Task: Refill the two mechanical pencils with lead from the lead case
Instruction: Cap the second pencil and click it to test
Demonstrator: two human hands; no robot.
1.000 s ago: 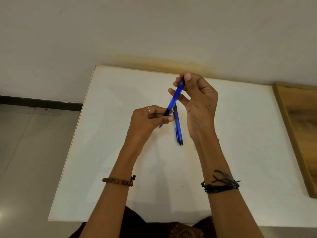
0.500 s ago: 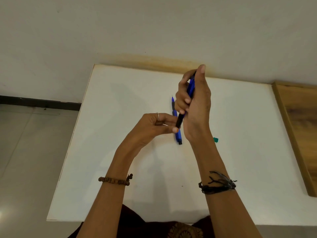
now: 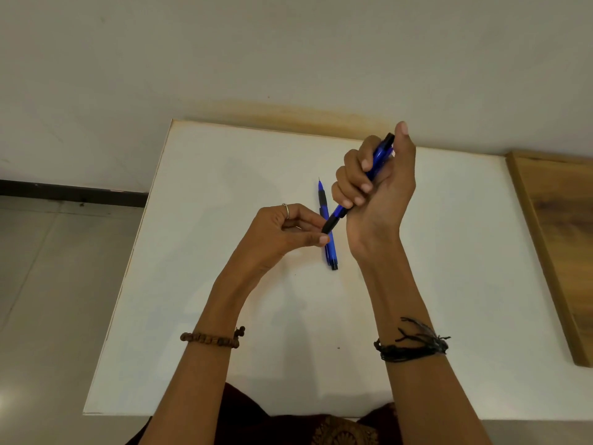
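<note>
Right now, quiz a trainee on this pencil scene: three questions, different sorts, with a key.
1. True or false: the right hand holds a pencil off the table.
2. Where is the second pencil? A) lying on the table B) in the left hand C) on the wooden board
3. Fill in: the left hand's fingers pinch at the held pencil's ___ end.

Key: 1 true; 2 A; 3 lower

Right hand (image 3: 375, 194) raised, fingers (image 3: 351, 183) curled in fist grip, thumb extended. Left hand (image 3: 285, 232) lower, thumb-forefinger pinched.
</note>
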